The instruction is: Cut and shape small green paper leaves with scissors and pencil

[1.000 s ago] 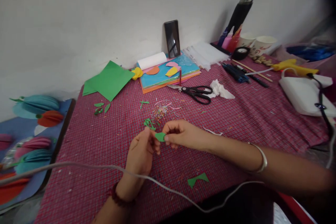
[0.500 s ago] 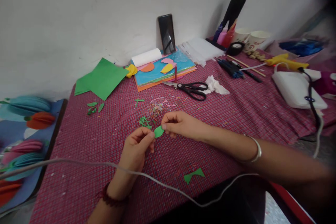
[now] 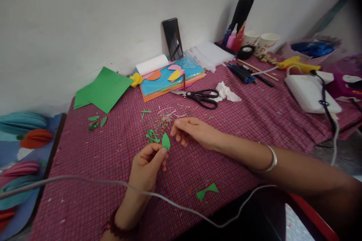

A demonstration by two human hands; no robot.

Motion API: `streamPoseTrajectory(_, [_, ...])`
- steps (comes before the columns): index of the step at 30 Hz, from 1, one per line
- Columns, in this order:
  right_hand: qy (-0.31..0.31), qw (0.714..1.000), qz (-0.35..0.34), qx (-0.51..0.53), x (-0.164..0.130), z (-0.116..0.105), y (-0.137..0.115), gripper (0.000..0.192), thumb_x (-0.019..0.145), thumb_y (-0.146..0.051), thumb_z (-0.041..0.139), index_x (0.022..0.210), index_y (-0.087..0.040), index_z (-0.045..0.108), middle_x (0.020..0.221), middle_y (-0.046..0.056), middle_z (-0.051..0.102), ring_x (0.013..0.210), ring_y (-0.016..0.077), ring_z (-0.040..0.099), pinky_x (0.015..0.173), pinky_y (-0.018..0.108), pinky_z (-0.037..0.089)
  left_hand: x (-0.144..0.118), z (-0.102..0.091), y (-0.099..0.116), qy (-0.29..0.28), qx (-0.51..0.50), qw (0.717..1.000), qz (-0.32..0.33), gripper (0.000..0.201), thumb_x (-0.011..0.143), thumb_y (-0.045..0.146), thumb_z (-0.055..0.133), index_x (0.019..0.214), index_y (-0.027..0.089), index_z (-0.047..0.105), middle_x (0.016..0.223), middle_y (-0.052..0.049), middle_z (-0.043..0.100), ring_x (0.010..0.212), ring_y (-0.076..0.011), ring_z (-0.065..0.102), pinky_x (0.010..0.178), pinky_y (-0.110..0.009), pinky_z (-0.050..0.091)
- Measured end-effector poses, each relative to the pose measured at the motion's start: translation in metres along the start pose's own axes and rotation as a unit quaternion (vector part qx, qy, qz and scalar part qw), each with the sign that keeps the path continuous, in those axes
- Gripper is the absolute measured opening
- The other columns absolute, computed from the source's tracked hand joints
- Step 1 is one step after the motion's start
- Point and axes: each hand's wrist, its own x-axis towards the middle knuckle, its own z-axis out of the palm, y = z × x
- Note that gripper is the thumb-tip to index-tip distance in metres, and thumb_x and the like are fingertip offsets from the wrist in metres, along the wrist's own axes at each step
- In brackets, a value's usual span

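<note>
**Right hand lets go of the leaf**

Your right hand (image 3: 190, 131) has released the green paper leaf (image 3: 166, 141) and now hovers just beside it, fingers loosely open. Your left hand (image 3: 148, 165) pinches the leaf alone, upright above the desk (image 3: 98, 165). Green scraps (image 3: 152, 136) lie just behind; scissors (image 3: 203, 98) lie farther back.

A table (image 3: 93, 180) in red checked cloth bears scissors (image 3: 204, 98), green paper (image 3: 102, 89) and scraps (image 3: 207, 191).
</note>
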Motion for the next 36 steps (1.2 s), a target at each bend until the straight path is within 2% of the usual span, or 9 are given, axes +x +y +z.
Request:
streamPoseTrajectory(4, [-0.046, 0.998, -0.007, -0.036, -0.002, 0.007, 0.001, 0.020, 0.086, -0.033, 0.053, 0.077, -0.015, 0.055, 0.064, -0.003, 0.052, 0.056, 0.0074, 0.049, 0.054, 0.022, 0.040, 0.001, -0.004, -0.003, 0.019, 0.080, 0.996, 0.028, 0.018, 0.077, 0.030, 0.066, 0.067, 0.017, 0.060, 0.052, 0.006, 0.052, 0.045, -0.0050, 0.045, 0.045, -0.016, 0.036])
streamPoseTrajectory(7, [-0.048, 0.996, -0.002, -0.069, -0.001, 0.012, 0.004, 0.013, 0.079, -0.024, 0.061, 0.072, -0.016, 0.054, 0.061, -0.006, 0.050, 0.055, 0.0064, 0.046, 0.055, 0.021, 0.038, 0.000, -0.003, -0.004, -0.006, 0.108, 0.994, 0.024, 0.019, 0.079, 0.032, 0.065, 0.069, 0.016, 0.062, 0.054, 0.003, 0.055, 0.048, -0.0065, 0.047, 0.047, -0.018, 0.039])
streamPoseTrajectory(13, [-0.009, 0.997, -0.010, -0.081, 0.003, 0.010, 0.007, 0.015, 0.078, -0.021, 0.057, 0.065, -0.017, 0.050, 0.056, -0.007, 0.048, 0.050, 0.0063, 0.043, 0.053, 0.022, 0.037, -0.002, 0.004, 0.001, -0.027, -0.030, 0.999, -0.030, 0.021, 0.081, 0.035, 0.058, 0.077, 0.015, 0.066, 0.066, -0.002, 0.063, 0.051, -0.0094, 0.053, 0.044, -0.020, 0.043])
streamPoseTrajectory(18, [-0.007, 0.995, -0.015, -0.099, 0.002, 0.010, 0.005, 0.016, 0.078, -0.021, 0.056, 0.064, -0.017, 0.048, 0.055, -0.007, 0.046, 0.050, 0.0064, 0.042, 0.053, 0.023, 0.035, -0.002, 0.006, 0.005, -0.029, -0.047, 0.997, -0.045, 0.020, 0.078, 0.034, 0.061, 0.076, 0.015, 0.066, 0.064, -0.002, 0.063, 0.050, -0.0097, 0.053, 0.043, -0.020, 0.043])
streamPoseTrajectory(25, [-0.007, 0.993, -0.023, -0.119, 0.003, 0.012, 0.005, 0.017, 0.076, -0.013, 0.055, 0.061, -0.016, 0.048, 0.055, -0.007, 0.043, 0.053, 0.0058, 0.038, 0.053, 0.022, 0.030, 0.000, 0.004, -0.006, -0.046, 0.035, 0.998, -0.009, 0.013, 0.076, 0.028, 0.066, 0.073, 0.017, 0.062, 0.059, 0.002, 0.060, 0.048, -0.0073, 0.050, 0.046, -0.019, 0.042])
streamPoseTrajectory(30, [-0.003, 0.996, -0.013, -0.088, 0.002, 0.011, 0.003, 0.014, 0.080, -0.018, 0.055, 0.066, -0.016, 0.050, 0.055, -0.007, 0.045, 0.051, 0.0068, 0.041, 0.052, 0.022, 0.033, -0.002, 0.000, -0.005, -0.075, 0.098, 0.992, 0.013, 0.014, 0.081, 0.027, 0.061, 0.071, 0.018, 0.060, 0.058, 0.003, 0.057, 0.049, -0.0078, 0.049, 0.049, -0.020, 0.042])
streamPoseTrajectory(33, [-0.005, 0.997, 0.004, -0.082, 0.002, 0.009, 0.000, 0.014, 0.079, -0.017, 0.055, 0.066, -0.016, 0.051, 0.053, -0.007, 0.045, 0.049, 0.0065, 0.042, 0.050, 0.022, 0.034, -0.004, -0.002, 0.003, -0.085, 0.189, 0.975, 0.079, 0.008, 0.081, 0.023, 0.059, 0.076, 0.018, 0.060, 0.065, 0.001, 0.059, 0.056, -0.0101, 0.053, 0.054, -0.022, 0.045])
streamPoseTrajectory(34, [-0.009, 0.997, 0.011, -0.078, 0.001, 0.008, -0.001, 0.014, 0.079, -0.017, 0.055, 0.065, -0.016, 0.051, 0.052, -0.007, 0.046, 0.048, 0.0065, 0.042, 0.049, 0.021, 0.033, -0.004, -0.004, 0.005, -0.069, 0.236, 0.960, 0.131, 0.003, 0.081, 0.020, 0.059, 0.079, 0.019, 0.060, 0.070, 0.001, 0.059, 0.060, -0.0109, 0.055, 0.058, -0.023, 0.046])
streamPoseTrajectory(36, [-0.013, 0.997, 0.024, -0.074, 0.001, 0.007, -0.001, 0.014, 0.079, -0.017, 0.055, 0.065, -0.016, 0.051, 0.051, -0.007, 0.047, 0.048, 0.0064, 0.044, 0.048, 0.021, 0.034, -0.002, -0.006, 0.007, -0.021, 0.331, 0.909, 0.252, 0.011, 0.078, 0.012, 0.059, 0.086, 0.020, 0.058, 0.077, 0.000, 0.059, 0.066, -0.0116, 0.056, 0.063, -0.025, 0.047])
